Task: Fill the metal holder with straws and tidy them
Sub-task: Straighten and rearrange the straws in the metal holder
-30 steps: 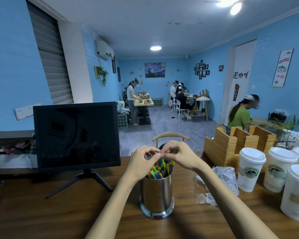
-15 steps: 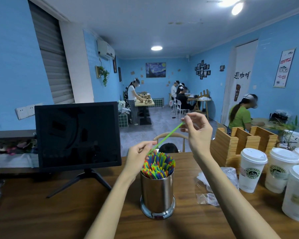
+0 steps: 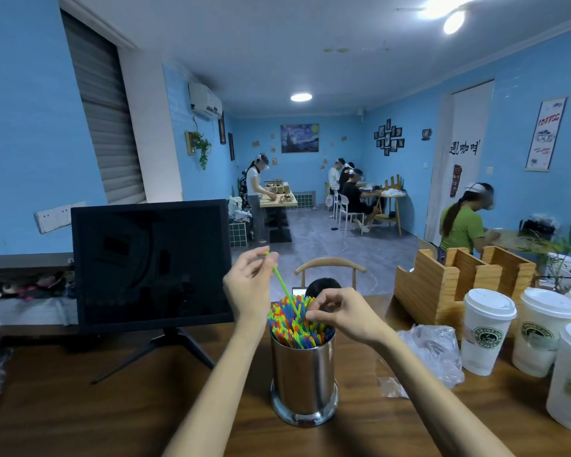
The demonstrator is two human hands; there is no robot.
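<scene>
Since half a second ago the green straw [image 3: 281, 282] has changed hands: the right hand [image 3: 346, 313], which was lifting its upper end high, has dropped to the bundle, and the left hand [image 3: 249, 286] has risen to take the top of the straw. Now the left hand is pinching that upper end between thumb and fingertips, above and to the left of the metal holder [image 3: 303, 380]. From there the straw is slanting down to the right, its lower end going in among the other straws [image 3: 297, 324] just beside the right hand's fingertips. The right hand is hovering over the right side of the bundle, thumb and forefinger pinched together at the straw tips; whether they are gripping one cannot be told. The two hands are apart, with the green straw running between them. The holder is standing upright on the wooden table [image 3: 80, 407], directly below both hands and between the forearms, packed with coloured straws fanning out at the top. A dark monitor [image 3: 150, 262] is standing left of the left hand. Crumpled clear plastic [image 3: 432, 351] and lidded paper cups [image 3: 487, 331] are sitting to the right of the right forearm.
</scene>
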